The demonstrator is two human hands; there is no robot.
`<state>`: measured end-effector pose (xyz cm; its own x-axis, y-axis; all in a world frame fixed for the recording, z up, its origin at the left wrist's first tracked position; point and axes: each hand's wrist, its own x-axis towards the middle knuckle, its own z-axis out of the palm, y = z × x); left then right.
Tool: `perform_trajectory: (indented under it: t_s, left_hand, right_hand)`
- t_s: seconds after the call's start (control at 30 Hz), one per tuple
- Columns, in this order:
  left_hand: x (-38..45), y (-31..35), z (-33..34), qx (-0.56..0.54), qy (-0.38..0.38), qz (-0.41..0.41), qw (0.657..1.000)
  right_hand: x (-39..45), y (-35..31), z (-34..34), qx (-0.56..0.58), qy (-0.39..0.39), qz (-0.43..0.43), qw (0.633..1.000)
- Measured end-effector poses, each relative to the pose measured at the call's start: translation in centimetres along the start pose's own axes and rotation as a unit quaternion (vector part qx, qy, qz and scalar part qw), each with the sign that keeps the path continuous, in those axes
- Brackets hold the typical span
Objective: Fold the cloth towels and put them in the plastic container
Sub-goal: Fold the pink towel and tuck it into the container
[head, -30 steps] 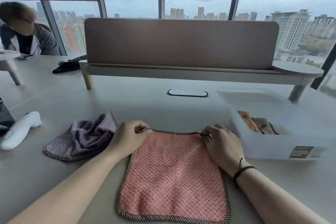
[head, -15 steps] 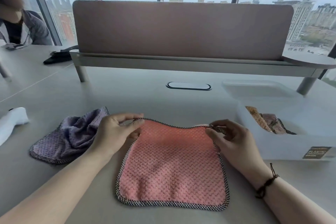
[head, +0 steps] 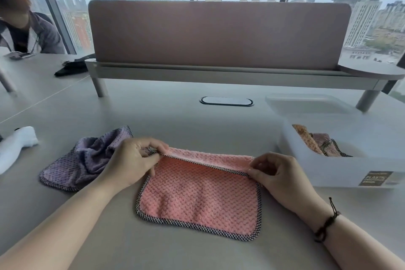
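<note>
Since half a second ago, both hands have lifted the far edge of the pink towel [head: 199, 195] and turned it toward the person, so a narrow strip of the paler back side now lies folded over along the top; before, the towel lay fully flat.

Largest is the grey tabletop [head: 175, 120], which carries everything; at its far side stands a brown divider panel [head: 219, 33] on a low shelf; at the right sits the plastic container [head: 341, 166], whitish and open, with folded towels [head: 317, 142] already inside it and its lid [head: 306, 103] lying just behind it.

The pink towel lies in the middle of the tabletop, near the person, with a black-and-white checked border; a purple towel [head: 85, 158] lies crumpled just beside it on the left, partly behind the left wrist; a white object [head: 17, 144] lies further left.

The left hand [head: 131, 162] has a closed grip, thumb and fingers pinching the left corner of the folded edge; the right hand [head: 282, 173] pinches the right corner in the same way, its other fingers curled; a dark cord bracelet [head: 326, 221] is on the right wrist.
</note>
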<state>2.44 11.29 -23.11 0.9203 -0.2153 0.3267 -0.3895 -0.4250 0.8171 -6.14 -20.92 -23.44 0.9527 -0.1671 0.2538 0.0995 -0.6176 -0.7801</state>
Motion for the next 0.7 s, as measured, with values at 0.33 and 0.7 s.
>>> perform_trajectory:
  t_s: [0.33,0.7]
  left_hand:
    - [-0.08,-0.1,-0.1,-0.035,-0.027,0.013,0.999]
    - [0.26,-0.35,0.22,0.065,0.014,-0.003,0.998]
  right_hand:
    - [-0.01,-0.02,-0.29,-0.047,-0.034,-0.015,0.998]
    - [-0.41,-0.78,-0.33,-0.061,-0.085,-0.029,0.994]
